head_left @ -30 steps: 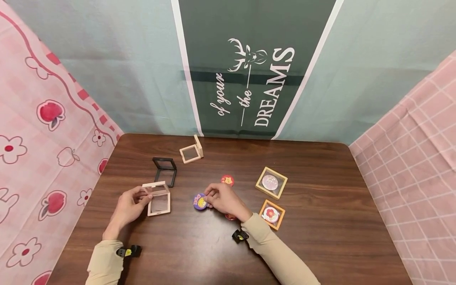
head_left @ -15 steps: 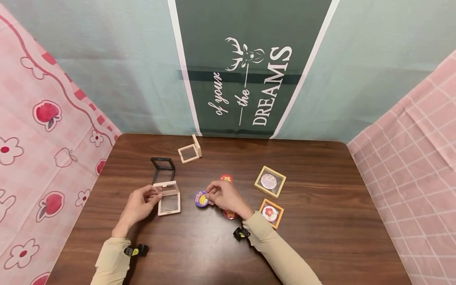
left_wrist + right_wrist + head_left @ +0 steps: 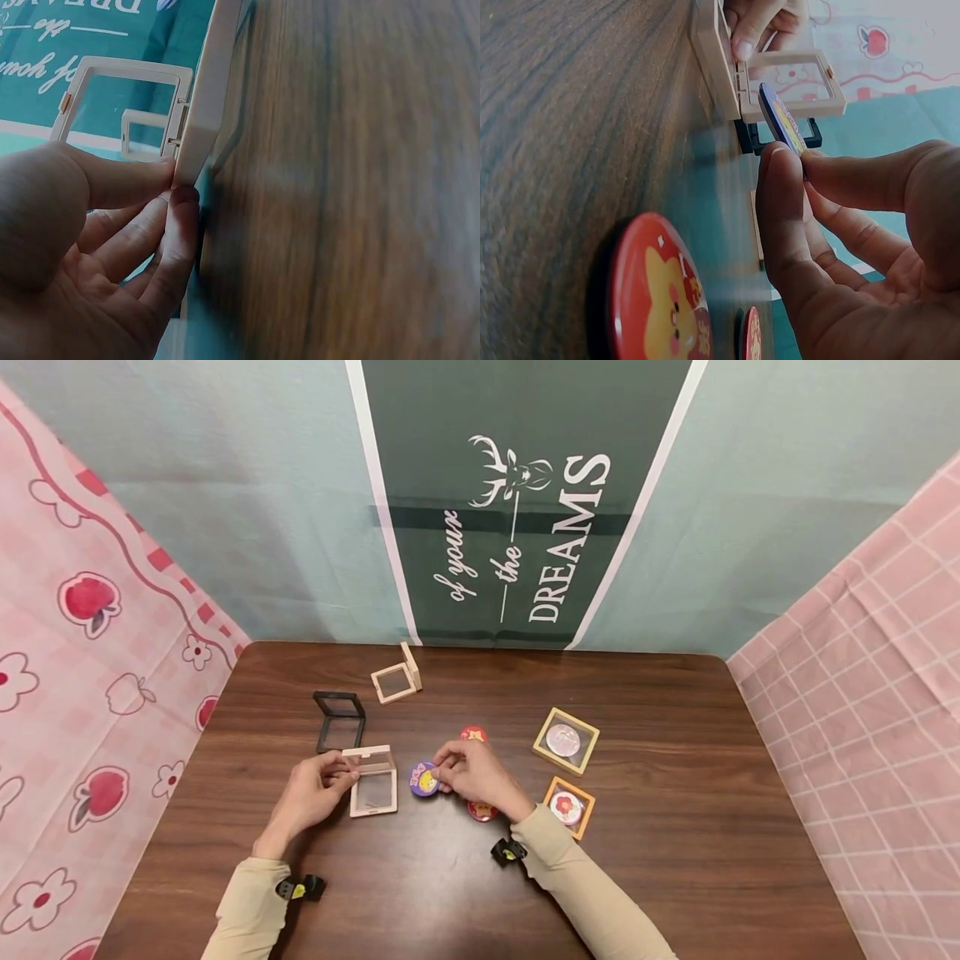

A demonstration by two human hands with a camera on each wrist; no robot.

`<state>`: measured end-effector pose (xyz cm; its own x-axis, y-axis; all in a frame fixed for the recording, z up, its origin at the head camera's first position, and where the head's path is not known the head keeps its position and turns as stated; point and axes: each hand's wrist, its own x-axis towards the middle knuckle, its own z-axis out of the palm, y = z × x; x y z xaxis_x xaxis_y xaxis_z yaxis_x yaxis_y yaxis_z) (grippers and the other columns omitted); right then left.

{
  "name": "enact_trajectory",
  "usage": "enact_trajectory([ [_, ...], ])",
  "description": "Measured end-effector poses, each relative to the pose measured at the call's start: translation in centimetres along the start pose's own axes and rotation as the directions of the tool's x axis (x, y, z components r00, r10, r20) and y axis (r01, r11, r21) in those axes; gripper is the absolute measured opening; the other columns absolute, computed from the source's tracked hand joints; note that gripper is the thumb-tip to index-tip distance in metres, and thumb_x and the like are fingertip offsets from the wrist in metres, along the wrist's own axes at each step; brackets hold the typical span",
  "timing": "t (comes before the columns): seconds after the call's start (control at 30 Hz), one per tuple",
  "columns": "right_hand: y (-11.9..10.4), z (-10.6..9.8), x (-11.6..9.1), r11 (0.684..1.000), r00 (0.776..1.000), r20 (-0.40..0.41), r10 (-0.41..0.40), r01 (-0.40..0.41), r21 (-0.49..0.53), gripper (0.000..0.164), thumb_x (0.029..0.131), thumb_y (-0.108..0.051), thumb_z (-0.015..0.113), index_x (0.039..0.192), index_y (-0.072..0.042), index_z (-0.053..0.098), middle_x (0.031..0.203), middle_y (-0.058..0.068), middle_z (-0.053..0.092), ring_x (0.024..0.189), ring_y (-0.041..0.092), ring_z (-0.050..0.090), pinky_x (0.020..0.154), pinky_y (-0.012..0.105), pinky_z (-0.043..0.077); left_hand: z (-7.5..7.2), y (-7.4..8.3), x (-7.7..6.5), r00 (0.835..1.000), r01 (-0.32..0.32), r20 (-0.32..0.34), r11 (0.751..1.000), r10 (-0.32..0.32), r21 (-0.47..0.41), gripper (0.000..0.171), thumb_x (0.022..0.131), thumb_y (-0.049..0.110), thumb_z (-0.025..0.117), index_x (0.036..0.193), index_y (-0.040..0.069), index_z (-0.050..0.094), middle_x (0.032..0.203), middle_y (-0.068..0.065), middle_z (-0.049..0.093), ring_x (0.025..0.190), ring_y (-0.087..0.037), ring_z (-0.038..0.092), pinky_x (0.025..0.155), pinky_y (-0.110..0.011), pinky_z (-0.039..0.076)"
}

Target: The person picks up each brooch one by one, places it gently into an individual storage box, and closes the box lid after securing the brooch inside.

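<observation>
The brown surface (image 3: 675,885) is bordered by a deer-printed cloth (image 3: 483,518), an apple-printed cloth (image 3: 105,693) and a pink checked cloth (image 3: 877,668).

Left hand (image 3: 310,792) pinching, right hand (image 3: 477,774) pinching, both forearms angled inward

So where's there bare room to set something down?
Widest: right side of the table, beyond the yellow frame and orange frame. Also the near middle, between the sleeves, and the back strip between beige frame and yellow frame. Crowded: centre and centre-left, where left hand, held frame, black frame, purple badge, right hand and red badges gather.
</observation>
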<state>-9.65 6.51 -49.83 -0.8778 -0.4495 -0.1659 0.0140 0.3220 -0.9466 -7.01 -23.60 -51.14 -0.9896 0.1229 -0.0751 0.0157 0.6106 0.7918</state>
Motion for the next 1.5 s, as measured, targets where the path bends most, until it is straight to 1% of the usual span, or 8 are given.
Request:
enact_trajectory([
  [0.2,-0.1,0.0,0.0,1.000,1.000,0.013,0.009,-0.010,0.013,0.005,0.099,-0.002,0.072,0.101,0.002,0.073,0.082,0.009,0.071,0.074,0.033,0.076,0.063,0.023,0.058,0.8,0.9,0.5,1.000,-0.009,0.006,1.000,0.009,0.005,0.008,0.097,0.002,0.075,0.105,0.000,0.076,0.100,-0.013,0.080,0.087,-0.012,0.074,0.075,-0.019,0.059],
  [0.4,-0.2,-0.1,-0.1,1.000,1.000,0.014,0.007,-0.007,0.013,0.007,0.099,-0.003,0.073,0.101,0.003,0.074,0.083,0.010,0.072,0.075,0.035,0.077,0.064,0.022,0.058,1.6,1.7,1.4,0.998,-0.029,0.049,0.999,0.030,-0.025,0.006,0.097,0.001,0.075,0.103,0.000,0.076,0.097,-0.012,0.080,0.086,-0.012,0.073,0.074,-0.020,0.059],
  [0.7,-0.2,0.1,0.1,1.000,1.000,0.019,0.018,-0.018,-0.003,0.007,0.098,-0.002,0.071,0.100,0.003,0.076,0.081,0.008,0.073,0.074,0.033,0.076,0.060,0.021,0.054,2.7,2.4,2.0,0.997,0.000,0.075,1.000,0.000,-0.010,0.009,0.098,0.003,0.075,0.106,0.000,0.076,0.100,-0.011,0.080,0.087,-0.014,0.072,0.074,-0.020,0.057],
  [0.8,-0.2,0.3,0.2,1.000,1.000,0.015,0.024,-0.024,0.001,0.007,0.098,0.000,0.071,0.099,0.004,0.076,0.081,0.007,0.073,0.071,0.029,0.076,0.058,0.020,0.053,2.9,2.5,2.2,0.997,0.004,0.076,1.000,-0.003,-0.017,0.010,0.098,0.003,0.075,0.107,-0.001,0.076,0.100,-0.012,0.080,0.087,-0.013,0.072,0.073,-0.019,0.057],
  [0.97,0.0,0.4,0.6,0.999,1.000,-0.021,0.023,-0.023,-0.024,0.002,0.094,-0.001,0.074,0.095,0.001,0.074,0.079,0.003,0.071,0.065,0.012,0.069,0.057,0.019,0.051,3.1,2.6,2.6,0.997,-0.013,0.075,1.000,0.014,-0.011,0.012,0.097,0.002,0.075,0.108,-0.001,0.077,0.099,-0.011,0.080,0.088,-0.014,0.073,0.074,-0.019,0.058],
  [1.1,0.1,0.6,0.8,0.998,0.998,-0.063,0.021,-0.024,-0.055,0.009,0.091,-0.004,0.079,0.090,-0.003,0.071,0.077,-0.001,0.067,0.063,0.004,0.062,0.057,0.018,0.049,3.0,2.8,2.8,0.997,-0.009,0.079,1.000,0.009,-0.004,0.013,0.097,0.002,0.075,0.109,-0.001,0.077,0.098,-0.010,0.079,0.088,-0.015,0.072,0.074,-0.020,0.057],
  [1.4,0.2,1.5,0.8,0.997,0.995,-0.073,0.064,-0.067,-0.042,0.016,0.092,-0.007,0.081,0.086,-0.007,0.066,0.071,-0.006,0.065,0.062,0.003,0.066,0.058,0.018,0.050,3.0,2.6,2.7,0.996,0.005,0.094,1.000,-0.004,-0.010,0.009,0.097,0.003,0.075,0.106,0.001,0.076,0.093,-0.006,0.076,0.083,-0.012,0.068,0.072,-0.020,0.055],
  [1.5,0.3,1.8,0.8,0.997,0.994,-0.090,0.058,-0.063,-0.051,0.017,0.091,-0.007,0.082,0.086,-0.008,0.066,0.070,-0.006,0.066,0.061,0.003,0.066,0.057,0.018,0.049,3.0,2.5,2.7,0.995,0.002,0.103,1.000,0.000,-0.018,0.008,0.097,0.004,0.075,0.105,0.002,0.075,0.092,-0.005,0.076,0.082,-0.011,0.067,0.071,-0.021,0.055],
])
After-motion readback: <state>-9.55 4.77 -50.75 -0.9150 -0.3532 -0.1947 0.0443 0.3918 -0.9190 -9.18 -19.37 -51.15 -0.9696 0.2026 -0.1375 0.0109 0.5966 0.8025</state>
